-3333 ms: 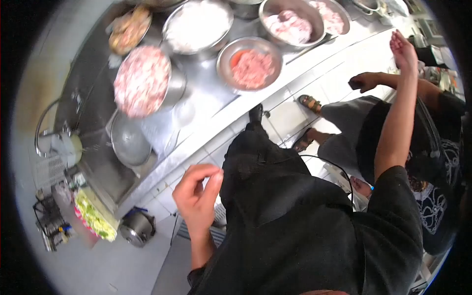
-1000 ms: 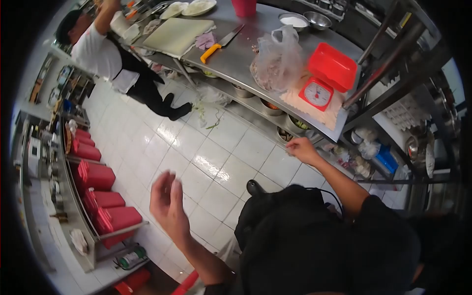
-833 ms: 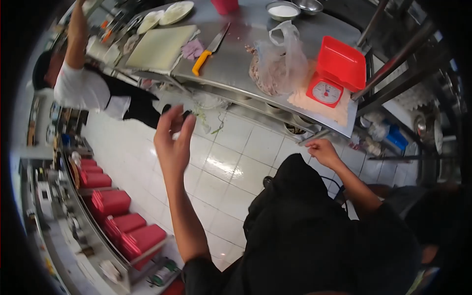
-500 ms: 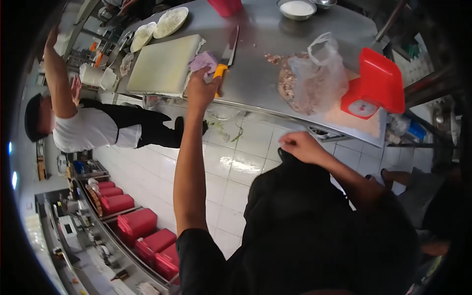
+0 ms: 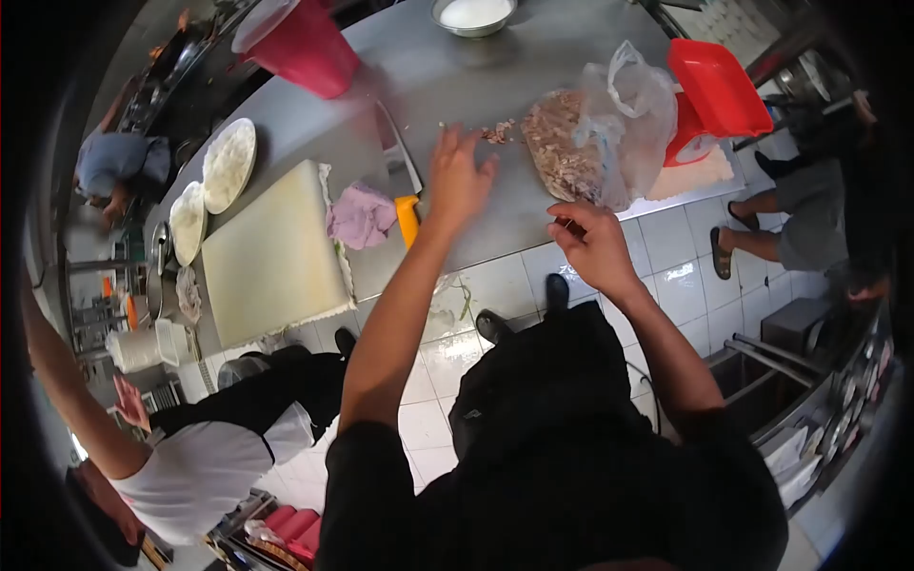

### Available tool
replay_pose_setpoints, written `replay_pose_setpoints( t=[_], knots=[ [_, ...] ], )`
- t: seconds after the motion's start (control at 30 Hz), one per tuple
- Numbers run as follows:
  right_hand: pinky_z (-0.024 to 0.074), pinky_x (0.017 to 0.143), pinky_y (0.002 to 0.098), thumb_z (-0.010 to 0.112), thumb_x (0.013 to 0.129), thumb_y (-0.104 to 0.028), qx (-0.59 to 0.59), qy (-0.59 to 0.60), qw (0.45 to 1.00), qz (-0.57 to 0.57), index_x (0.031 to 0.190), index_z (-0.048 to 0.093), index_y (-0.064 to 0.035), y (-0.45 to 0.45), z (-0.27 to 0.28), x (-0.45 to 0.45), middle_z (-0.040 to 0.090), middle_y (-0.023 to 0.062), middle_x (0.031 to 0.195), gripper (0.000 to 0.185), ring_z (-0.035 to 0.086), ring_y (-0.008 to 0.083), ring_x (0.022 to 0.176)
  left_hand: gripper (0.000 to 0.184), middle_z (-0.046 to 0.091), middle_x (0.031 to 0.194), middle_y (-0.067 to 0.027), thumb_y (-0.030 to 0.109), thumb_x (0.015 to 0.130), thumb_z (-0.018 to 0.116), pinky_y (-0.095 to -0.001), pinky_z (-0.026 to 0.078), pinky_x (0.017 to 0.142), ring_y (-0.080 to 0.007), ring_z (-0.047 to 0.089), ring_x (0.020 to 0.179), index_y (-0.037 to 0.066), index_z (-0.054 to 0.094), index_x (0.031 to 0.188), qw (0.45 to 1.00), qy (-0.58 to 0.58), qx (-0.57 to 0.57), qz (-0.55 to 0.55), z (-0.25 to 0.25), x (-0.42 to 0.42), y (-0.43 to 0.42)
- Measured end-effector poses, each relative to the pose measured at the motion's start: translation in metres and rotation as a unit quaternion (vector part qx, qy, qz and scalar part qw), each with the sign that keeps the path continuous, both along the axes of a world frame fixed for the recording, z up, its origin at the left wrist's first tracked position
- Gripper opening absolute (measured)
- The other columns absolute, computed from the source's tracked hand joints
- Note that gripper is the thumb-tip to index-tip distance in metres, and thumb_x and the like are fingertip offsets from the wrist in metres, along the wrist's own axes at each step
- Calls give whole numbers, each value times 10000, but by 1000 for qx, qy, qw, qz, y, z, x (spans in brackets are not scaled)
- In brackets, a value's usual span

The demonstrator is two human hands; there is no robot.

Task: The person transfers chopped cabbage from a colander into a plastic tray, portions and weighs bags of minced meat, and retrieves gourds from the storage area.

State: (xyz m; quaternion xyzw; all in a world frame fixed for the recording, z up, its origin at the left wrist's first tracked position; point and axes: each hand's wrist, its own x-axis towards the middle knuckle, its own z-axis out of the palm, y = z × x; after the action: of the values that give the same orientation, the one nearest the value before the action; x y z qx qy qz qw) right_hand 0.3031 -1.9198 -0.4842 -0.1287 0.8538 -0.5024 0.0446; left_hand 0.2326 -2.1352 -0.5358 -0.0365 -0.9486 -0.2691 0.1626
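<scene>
- Two bare hands over the steel worktable [image 5: 495, 224], seen from where I stand; neither clearly grips anything.
- Left hand [image 5: 460, 181]: fingers spread, a bit blurred, no object in it. Reaches over the table just beside the yellow-handled knife [image 5: 407, 221]. Contact with the tabletop: can't tell.
- Right hand [image 5: 592, 246]: fingers curled, at the near table edge, just below the chopped meat [image 5: 562, 143]. Dark patch under the fingers; can't tell if it's a held item or shadow.
- Meat: one mound on the table, with a clear plastic bag [image 5: 633, 114] against its right side. Inside the bag or only beside it: can't tell.
- Progress, my judgement: chopping looks done, most of the meat gathered into that mound. Left over: small meat scraps [image 5: 497, 131] lying apart, between mound and left hand. Knife lies on the table, out of both hands.
- Red kitchen scale [image 5: 690, 143], with its red tray [image 5: 719, 88], stands just right of the bag; mound is off the tray, so no weighing in progress.
- Left of knife: crumpled purple cloth [image 5: 362, 215], then pale cutting board [image 5: 276, 257].
</scene>
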Motion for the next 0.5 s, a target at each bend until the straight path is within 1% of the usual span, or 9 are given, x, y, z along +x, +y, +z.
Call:
replay_pose_setpoints(
  t=[0.03, 0.07, 0.13, 0.17, 0.23, 0.37, 0.4, 0.43, 0.5],
  knots=[
    [498, 612, 322, 651, 767, -36, 4, 0, 1000, -8, 957, 638, -9, -2, -3, 4, 637, 137, 820, 192, 629, 233, 710, 468, 446, 1310, -202, 265, 777, 653, -433, 323, 1019, -400, 375, 1235, 45, 553, 1179, 998, 22, -58, 0, -7, -15, -1],
    [496, 607, 318, 651, 769, -37, -12, 6, 999, -39, 956, 637, -7, -4, -8, 6, 637, 138, 819, 190, 629, 231, 705, 468, 446, 1310, -202, 265, 777, 653, -433, 323, 1019, -400, 375, 1235, 45, 553, 1179, 998, 25, -55, -10, -14, -29, -2],
    [493, 597, 308, 645, 782, -45, -31, 10, 997, -72, 950, 638, 0, -7, -6, 14, 638, 142, 811, 174, 629, 222, 694, 454, 400, 1348, -216, 294, 809, 575, -486, 258, 1046, -410, 356, 1245, 50, 550, 1191, 994, 40, -70, 77, -32, -52, -4],
    [493, 597, 308, 645, 782, -45, -29, 9, 996, -81, 950, 638, 0, -6, -8, 19, 638, 142, 811, 174, 629, 222, 694, 454, 400, 1348, -216, 294, 809, 575, -486, 258, 1046, -410, 356, 1245, 50, 550, 1191, 995, 39, -67, 68, -41, -64, -5],
    [491, 596, 307, 637, 799, -63, -50, -47, 993, -94, 950, 641, 4, -7, -19, 34, 641, 145, 804, 165, 631, 219, 696, 433, 427, 1329, -213, 282, 828, 521, -465, 255, 1054, -397, 356, 1250, 39, 558, 1186, 994, 28, 19, 106, -57, -82, -7],
    [471, 587, 278, 632, 812, -79, -42, -90, 986, -130, 963, 647, -1, 2, -35, 61, 640, 133, 780, 171, 595, 182, 634, 392, 481, 1282, -212, 227, 827, 503, -444, 257, 1059, -377, 370, 1249, 25, 580, 1155, 994, 25, 79, 75, -66, -84, 1],
    [459, 584, 263, 625, 828, -84, -58, -134, 978, -150, 969, 648, 0, 5, -37, 67, 638, 103, 751, 166, 562, 136, 624, 380, 505, 1259, -202, 219, 829, 501, -432, 268, 1056, -364, 387, 1239, 20, 588, 1141, 994, 38, 94, 32, -64, -81, 6],
    [459, 584, 263, 625, 828, -84, -60, -135, 978, -148, 969, 648, 0, 6, -43, 70, 638, 103, 751, 166, 562, 136, 624, 368, 529, 1236, -192, 210, 831, 499, -420, 279, 1053, -352, 404, 1229, 14, 596, 1127, 993, 53, 108, -10, -61, -79, 10],
    [452, 583, 253, 612, 848, -93, -115, -185, 961, -169, 971, 644, 11, 4, -54, 75, 629, 73, 726, 164, 548, 102, 645, 363, 536, 1232, -182, 207, 829, 502, -413, 296, 1045, -346, 417, 1218, 12, 600, 1119, 994, 50, 85, -50, -57, -74, 22]
  ],
)
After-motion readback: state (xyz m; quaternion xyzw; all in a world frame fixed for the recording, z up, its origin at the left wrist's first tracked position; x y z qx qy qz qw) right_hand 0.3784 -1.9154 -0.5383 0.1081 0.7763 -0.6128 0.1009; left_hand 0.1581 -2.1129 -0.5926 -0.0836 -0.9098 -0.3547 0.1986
